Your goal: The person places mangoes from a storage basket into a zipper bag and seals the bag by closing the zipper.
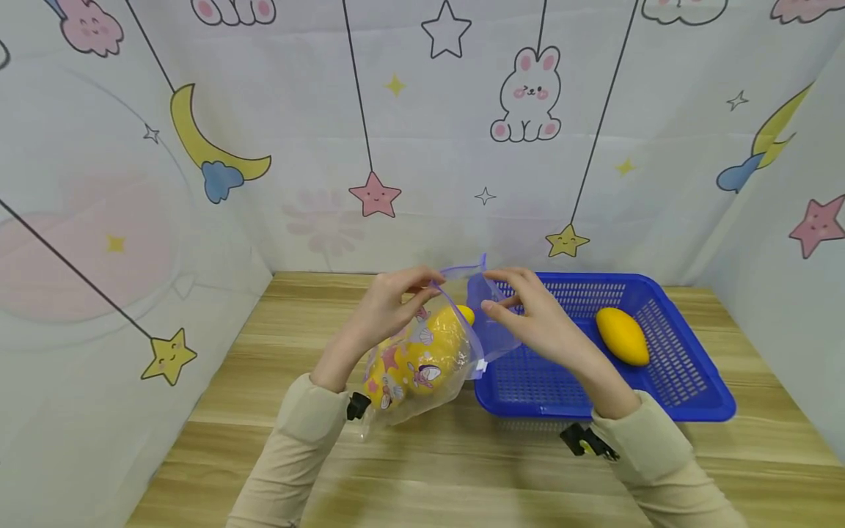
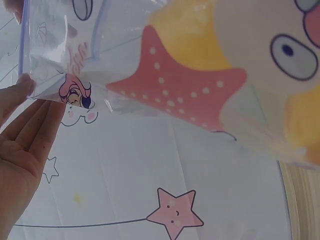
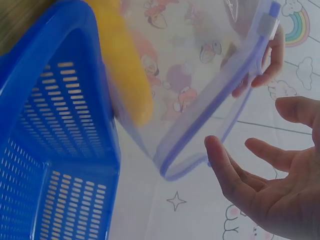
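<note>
A clear zip bag (image 1: 422, 374) with purple edging and printed sea creatures leans on the table, its mouth gaping toward the right. Inside it are yellow mangoes (image 1: 439, 334), partly hidden by the print. My left hand (image 1: 389, 306) pinches the bag's rim at the left of the mouth, thumb in front and fingers behind. At the opposite side of the mouth is my right hand (image 1: 535, 312), its fingers loosely bent and the thumb apart; one fingertip meets the rim in the right wrist view. The white zip slider (image 3: 268, 27) sits at one end of the purple strip.
A blue perforated basket (image 1: 700, 367) stands right of the bag, with one yellow mango (image 1: 623, 336) at its right side. Under both lies a wood-grain table (image 1: 422, 477). White cloth (image 1: 436, 132) printed with stars and rabbits hangs behind and at both sides.
</note>
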Motion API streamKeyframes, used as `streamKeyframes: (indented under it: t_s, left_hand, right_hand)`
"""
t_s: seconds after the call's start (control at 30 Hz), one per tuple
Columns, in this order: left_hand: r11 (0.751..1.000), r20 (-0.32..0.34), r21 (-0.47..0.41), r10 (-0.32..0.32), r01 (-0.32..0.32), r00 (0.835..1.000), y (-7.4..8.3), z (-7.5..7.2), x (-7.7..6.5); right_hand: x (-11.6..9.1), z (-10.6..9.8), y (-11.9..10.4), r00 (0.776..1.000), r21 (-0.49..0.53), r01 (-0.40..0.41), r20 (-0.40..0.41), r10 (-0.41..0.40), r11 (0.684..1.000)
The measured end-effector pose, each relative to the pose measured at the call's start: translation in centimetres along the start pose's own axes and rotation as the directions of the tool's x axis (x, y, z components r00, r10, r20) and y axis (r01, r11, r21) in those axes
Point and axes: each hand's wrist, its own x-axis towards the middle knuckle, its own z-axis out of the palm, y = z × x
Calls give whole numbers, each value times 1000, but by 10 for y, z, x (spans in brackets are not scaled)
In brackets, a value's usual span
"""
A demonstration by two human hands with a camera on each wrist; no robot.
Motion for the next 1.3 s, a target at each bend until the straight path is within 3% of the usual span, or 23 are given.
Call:
streamKeyframes:
  t_s: [0.4,0.93,1.3]
  left_hand:
    - [1000,-4,17,-8,8,1000,-1,0,0]
    - [1000,-4,14,-15,15,1000,-1,0,-1]
    - [1000,-8,13,-4,4,1000,-2,1,-1]
  right_hand:
    - [-7,-22,11,1000,-72,2,-28,-4,997]
    - [-14,-30,29,1000,-147,5,-28,-9,989]
    - [-16,-38,47,1000,-192,13,26,-9,981]
